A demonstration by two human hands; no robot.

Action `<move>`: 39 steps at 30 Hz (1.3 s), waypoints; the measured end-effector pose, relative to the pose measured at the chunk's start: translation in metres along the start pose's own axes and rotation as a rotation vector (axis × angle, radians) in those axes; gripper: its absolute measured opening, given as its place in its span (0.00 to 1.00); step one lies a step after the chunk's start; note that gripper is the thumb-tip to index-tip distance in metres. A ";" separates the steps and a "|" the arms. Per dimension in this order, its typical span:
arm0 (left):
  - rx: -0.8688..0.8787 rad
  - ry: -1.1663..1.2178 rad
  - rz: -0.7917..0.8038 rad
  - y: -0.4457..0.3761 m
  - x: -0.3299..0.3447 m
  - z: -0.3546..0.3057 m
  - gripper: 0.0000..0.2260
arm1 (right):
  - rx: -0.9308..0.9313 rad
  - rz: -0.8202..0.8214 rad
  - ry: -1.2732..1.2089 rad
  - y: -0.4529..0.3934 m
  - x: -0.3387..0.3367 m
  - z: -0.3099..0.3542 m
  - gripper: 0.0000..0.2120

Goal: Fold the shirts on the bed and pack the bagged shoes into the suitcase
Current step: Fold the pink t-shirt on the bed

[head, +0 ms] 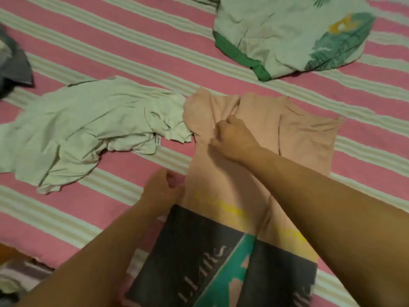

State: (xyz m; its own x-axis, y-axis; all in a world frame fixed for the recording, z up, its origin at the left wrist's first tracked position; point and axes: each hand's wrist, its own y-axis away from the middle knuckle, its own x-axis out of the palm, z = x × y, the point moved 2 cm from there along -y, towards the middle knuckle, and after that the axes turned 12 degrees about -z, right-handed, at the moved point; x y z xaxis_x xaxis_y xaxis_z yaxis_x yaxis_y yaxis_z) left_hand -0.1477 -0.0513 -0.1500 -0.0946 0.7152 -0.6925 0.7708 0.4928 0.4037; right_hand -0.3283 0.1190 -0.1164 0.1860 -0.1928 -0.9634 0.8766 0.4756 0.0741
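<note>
While the peach printed shirt lies lengthwise on the pink striped bed, right hand pinching bunched fabric near its collar, left hand curled on its left edge, crumpled pale green shirt just left, leaf-print shirt beyond.

Head camera looks steeply down, close over the striped bed and forearms.
</note>
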 end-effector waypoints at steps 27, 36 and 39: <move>-0.210 0.195 0.374 -0.048 0.001 0.025 0.18 | 0.891 -0.196 -0.147 0.027 -0.015 -0.065 0.44; -0.194 0.228 0.336 -0.049 0.003 0.027 0.10 | 0.841 0.122 -0.437 -0.034 -0.073 -0.092 0.20; -0.162 0.112 0.206 -0.034 0.003 0.016 0.10 | 0.885 0.084 -0.641 -0.031 -0.098 -0.095 0.17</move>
State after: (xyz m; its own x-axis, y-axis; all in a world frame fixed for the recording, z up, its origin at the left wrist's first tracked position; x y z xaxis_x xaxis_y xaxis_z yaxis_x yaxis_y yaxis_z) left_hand -0.1642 -0.0733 -0.1752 -0.0230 0.8544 -0.5192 0.6709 0.3982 0.6256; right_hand -0.4164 0.2047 -0.0486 0.2320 -0.7210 -0.6530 0.8113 -0.2269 0.5388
